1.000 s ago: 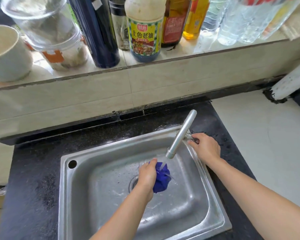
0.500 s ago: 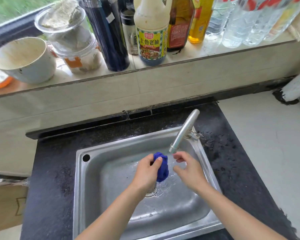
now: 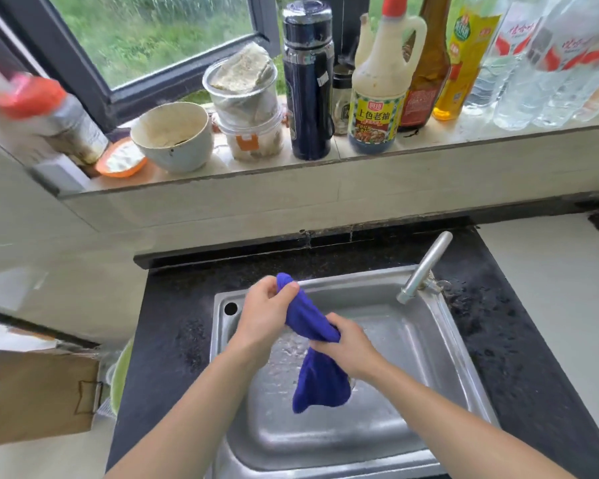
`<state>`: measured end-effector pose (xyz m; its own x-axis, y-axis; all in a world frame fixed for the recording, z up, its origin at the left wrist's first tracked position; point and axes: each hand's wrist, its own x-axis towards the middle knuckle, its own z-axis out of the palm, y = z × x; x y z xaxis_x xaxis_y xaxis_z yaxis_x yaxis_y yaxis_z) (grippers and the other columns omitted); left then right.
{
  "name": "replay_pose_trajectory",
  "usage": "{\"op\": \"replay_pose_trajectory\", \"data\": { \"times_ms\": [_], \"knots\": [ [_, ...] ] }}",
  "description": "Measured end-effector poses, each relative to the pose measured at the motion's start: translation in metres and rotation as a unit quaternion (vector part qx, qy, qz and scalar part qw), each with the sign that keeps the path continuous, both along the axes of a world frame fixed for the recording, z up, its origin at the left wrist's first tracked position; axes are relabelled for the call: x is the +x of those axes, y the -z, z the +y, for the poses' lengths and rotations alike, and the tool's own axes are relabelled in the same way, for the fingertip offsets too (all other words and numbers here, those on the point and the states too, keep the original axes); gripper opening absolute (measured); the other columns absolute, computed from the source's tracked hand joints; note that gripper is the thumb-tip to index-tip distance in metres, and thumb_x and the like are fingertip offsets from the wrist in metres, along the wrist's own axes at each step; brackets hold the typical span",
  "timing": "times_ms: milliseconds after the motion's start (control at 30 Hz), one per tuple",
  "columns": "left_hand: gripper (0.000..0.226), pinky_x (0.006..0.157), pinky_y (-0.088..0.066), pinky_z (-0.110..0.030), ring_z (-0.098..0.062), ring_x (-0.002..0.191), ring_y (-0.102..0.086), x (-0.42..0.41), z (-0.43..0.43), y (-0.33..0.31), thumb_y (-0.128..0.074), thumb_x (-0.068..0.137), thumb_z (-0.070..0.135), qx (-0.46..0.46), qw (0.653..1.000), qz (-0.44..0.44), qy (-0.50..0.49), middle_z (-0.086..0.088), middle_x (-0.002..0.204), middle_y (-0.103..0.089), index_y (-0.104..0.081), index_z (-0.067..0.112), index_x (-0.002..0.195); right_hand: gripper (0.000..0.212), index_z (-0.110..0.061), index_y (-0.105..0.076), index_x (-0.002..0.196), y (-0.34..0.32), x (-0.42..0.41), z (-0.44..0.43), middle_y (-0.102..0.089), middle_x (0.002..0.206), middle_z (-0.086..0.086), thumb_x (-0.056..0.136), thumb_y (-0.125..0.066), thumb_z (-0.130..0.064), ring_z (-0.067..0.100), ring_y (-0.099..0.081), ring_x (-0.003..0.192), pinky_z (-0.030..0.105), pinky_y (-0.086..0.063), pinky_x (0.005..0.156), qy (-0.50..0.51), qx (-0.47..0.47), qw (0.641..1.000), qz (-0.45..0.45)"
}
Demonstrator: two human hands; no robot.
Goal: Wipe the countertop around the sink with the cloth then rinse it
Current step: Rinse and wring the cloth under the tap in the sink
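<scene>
Fingers (image 3: 261, 285) of the left hand (image 3: 267, 312): clenched round the upper end of the blue cloth (image 3: 319, 385). Fingers (image 3: 327, 344) of the right hand (image 3: 350, 350): clenched round its middle. Cloth: held taut between both hands above the steel sink (image 3: 395, 357), lower end left hanging free. Faucet (image 3: 424, 267): mounted at the sink's right rear corner. Black bench (image 3: 491, 340): sink set into it. Soy sauce bottle (image 3: 376, 108), dark flask (image 3: 308, 88): stood on the windowsill (image 3: 429, 141).

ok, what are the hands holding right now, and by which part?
Both hold the blue cloth over the sink. The left hand grips its upper end. The right hand grips it around the middle, and the lower part hangs loose.
</scene>
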<state>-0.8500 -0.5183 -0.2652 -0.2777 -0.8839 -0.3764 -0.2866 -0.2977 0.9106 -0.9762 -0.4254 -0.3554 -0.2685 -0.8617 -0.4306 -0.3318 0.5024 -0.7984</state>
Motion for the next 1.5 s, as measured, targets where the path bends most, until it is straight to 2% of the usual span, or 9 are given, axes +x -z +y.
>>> {"op": "replay_pose_trajectory", "data": {
  "times_ms": [233,367,500,600,667,800,1000,1333,1500],
  "knots": [
    [0.013,0.071,-0.043,-0.036,-0.024,0.085,-0.050,0.071,-0.006,0.061,-0.059,0.092,0.026,0.222,0.959,-0.050,-0.167,-0.007,0.097,-0.056,-0.053,0.016,0.097,0.021,-0.031,-0.047,0.088,-0.041,0.035,-0.005,-0.065,0.073,-0.007,0.072,-0.057,-0.023,0.015,-0.059,0.067,0.035,-0.049,0.066,-0.025,-0.026,0.994,0.106],
    [0.058,0.080,-0.050,-0.055,-0.042,0.104,-0.055,0.066,0.033,0.080,-0.052,0.090,0.056,0.493,0.861,0.052,-0.116,-0.021,0.122,-0.050,-0.045,0.008,0.120,0.022,-0.026,-0.051,0.092,-0.046,0.060,-0.006,-0.062,0.082,-0.009,0.072,-0.058,-0.020,0.019,-0.056,0.079,0.033,-0.047,0.071,-0.023,-0.024,0.988,0.154],
    [0.058,0.055,-0.053,-0.031,-0.028,0.058,-0.065,0.048,0.040,0.091,-0.039,0.093,0.053,0.617,0.735,0.261,-0.100,-0.013,0.070,-0.064,-0.060,0.003,0.076,0.023,-0.023,-0.058,0.086,-0.050,0.084,0.010,-0.066,0.078,-0.003,0.064,-0.058,-0.016,0.019,-0.060,0.076,0.035,-0.050,0.071,0.005,-0.041,0.997,0.057],
    [0.028,0.038,-0.044,-0.021,-0.022,0.046,-0.056,0.041,0.035,0.091,-0.033,0.104,0.019,0.511,0.817,0.223,-0.147,-0.009,0.063,-0.059,-0.051,0.012,0.083,0.022,-0.016,-0.064,0.087,-0.057,0.083,0.028,-0.069,0.075,-0.002,0.071,-0.066,0.000,0.011,-0.061,0.070,0.026,-0.050,0.066,0.077,-0.060,0.988,-0.119],
    [0.019,0.052,-0.050,-0.029,-0.022,0.062,-0.058,0.040,0.034,0.089,-0.041,0.101,0.006,0.456,0.843,0.223,-0.181,-0.007,0.080,-0.062,-0.052,0.022,0.103,0.014,-0.008,-0.065,0.089,-0.057,0.064,0.036,-0.069,0.077,0.005,0.076,-0.064,-0.002,0.017,-0.062,0.073,0.027,-0.050,0.065,0.193,-0.034,0.957,-0.214],
    [0.029,0.068,-0.057,-0.033,-0.025,0.084,-0.070,0.028,0.044,0.067,-0.051,0.099,0.021,0.435,0.871,0.222,-0.049,-0.014,0.099,-0.073,-0.063,0.001,0.116,0.018,-0.011,-0.064,0.084,-0.043,0.023,0.038,-0.065,0.073,0.008,0.089,-0.047,-0.011,0.020,-0.059,0.066,0.030,-0.049,0.062,0.366,0.037,0.884,-0.288],
    [0.036,0.074,-0.049,-0.027,-0.016,0.084,-0.064,0.015,0.065,0.039,-0.068,0.083,0.049,0.423,0.874,0.183,0.154,-0.002,0.096,-0.069,-0.068,0.021,0.106,0.037,0.001,-0.063,0.107,-0.045,0.019,0.018,-0.066,0.101,0.022,0.087,-0.035,-0.012,0.032,-0.063,0.094,0.042,-0.048,0.090,0.311,0.001,0.814,-0.490],
    [0.055,0.071,-0.047,-0.033,-0.025,0.072,-0.064,0.027,0.069,0.057,-0.083,0.059,0.015,0.417,0.859,0.094,0.283,-0.013,0.081,-0.061,-0.054,0.005,0.104,0.032,-0.005,-0.069,0.084,-0.047,0.016,0.008,-0.064,0.069,0.011,0.082,-0.041,0.009,0.017,-0.055,0.063,0.028,-0.048,0.061,0.159,0.000,0.932,-0.326],
    [0.030,0.057,-0.054,-0.035,-0.020,0.056,-0.057,-0.001,0.069,0.058,-0.074,0.069,0.017,0.153,0.925,-0.195,0.289,-0.005,0.073,-0.056,-0.055,0.011,0.091,0.035,-0.020,-0.069,0.064,-0.021,0.011,-0.007,-0.061,0.060,0.001,0.080,-0.045,0.000,0.018,-0.054,0.063,0.026,-0.043,0.061,0.115,0.023,0.987,-0.112]
  ]
}}
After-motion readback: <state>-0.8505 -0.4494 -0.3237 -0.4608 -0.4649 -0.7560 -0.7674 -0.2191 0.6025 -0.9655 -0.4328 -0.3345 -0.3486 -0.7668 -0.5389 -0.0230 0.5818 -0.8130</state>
